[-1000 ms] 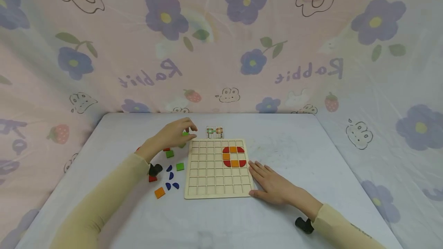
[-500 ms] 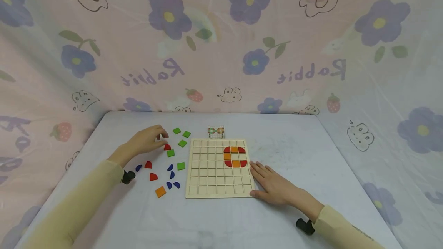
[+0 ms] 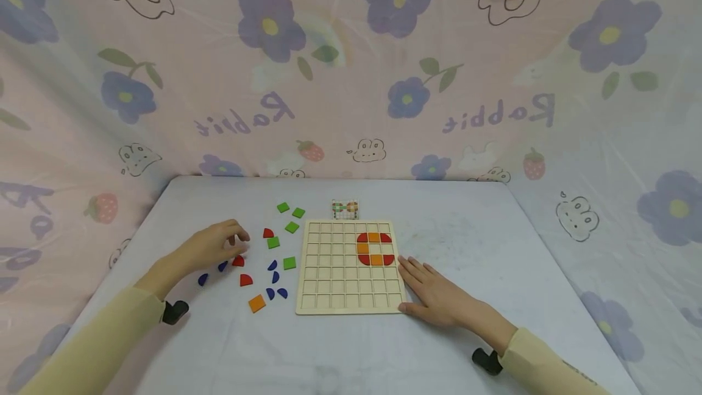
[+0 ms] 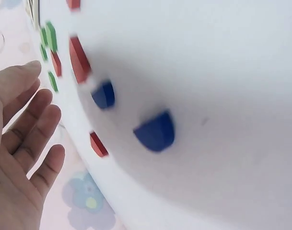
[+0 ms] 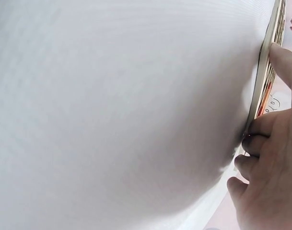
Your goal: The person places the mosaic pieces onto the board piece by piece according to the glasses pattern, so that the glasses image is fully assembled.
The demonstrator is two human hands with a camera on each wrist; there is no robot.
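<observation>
My left hand point(image 3: 211, 245) hovers over the pieces on the left, fingers loosely bent and apart, nothing between them. Close under its fingertips lies a red quarter-round piece point(image 3: 238, 261); two blue half-round pieces point(image 4: 157, 132) show beside the hand point(image 4: 26, 139) in the left wrist view. The right hand point(image 3: 439, 294) lies with its fingers extended against the right edge of the wooden grid board point(image 3: 329, 282); in the right wrist view its thumb and fingers touch the board's side point(image 5: 260, 72). Red corner pieces point(image 3: 363, 259) and orange squares point(image 3: 373, 237) form a partial ring on the grid.
Green squares point(image 3: 289, 263), more red pieces point(image 3: 246, 280), small blue pieces point(image 3: 282, 292) and an orange square point(image 3: 256, 303) lie left of the board. A small patterned card point(image 3: 345, 209) lies behind the board. Printed cloth point(image 3: 340, 78) hangs beyond the table.
My left hand has moved left and towards me, away from the green squares and the card, uncovering pieces beneath it. The right hand stays at the board's edge.
</observation>
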